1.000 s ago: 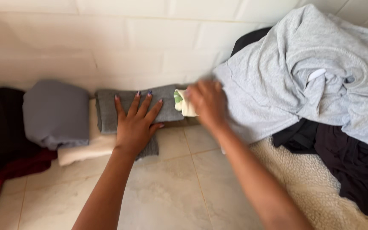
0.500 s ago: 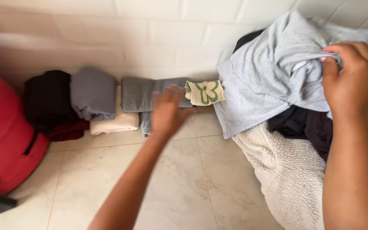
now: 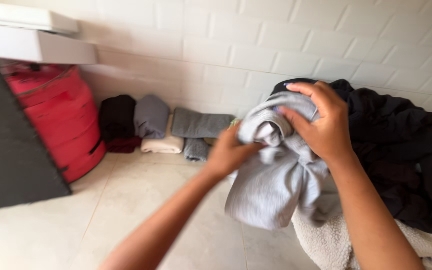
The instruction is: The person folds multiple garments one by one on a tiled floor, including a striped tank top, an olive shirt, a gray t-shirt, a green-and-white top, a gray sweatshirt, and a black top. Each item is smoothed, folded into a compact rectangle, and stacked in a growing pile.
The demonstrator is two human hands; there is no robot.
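A light grey garment [image 3: 276, 185] hangs bunched in the air in front of me. My right hand [image 3: 321, 122] grips its top from the right, and my left hand [image 3: 228, 152] holds its left edge. Under and to the right of it lies a heap of dark clothes [image 3: 401, 150] on a cream fleecy textile [image 3: 341, 240]. Along the wall to the left sits a row of folded clothes: a black one [image 3: 117, 116], a grey one [image 3: 151, 116], a cream one [image 3: 163, 145] and a darker grey one [image 3: 198, 125].
A red cylindrical container [image 3: 61, 120] stands at the left under a white ledge [image 3: 36, 45]. A dark flat panel [image 3: 11, 145] leans at the far left. The floor is pale tile and the wall is white brick-shaped tile.
Both hands now hold the light grey garment lifted off the heap; before, my left hand rested on the folded grey cloth by the wall. The view has pulled back.
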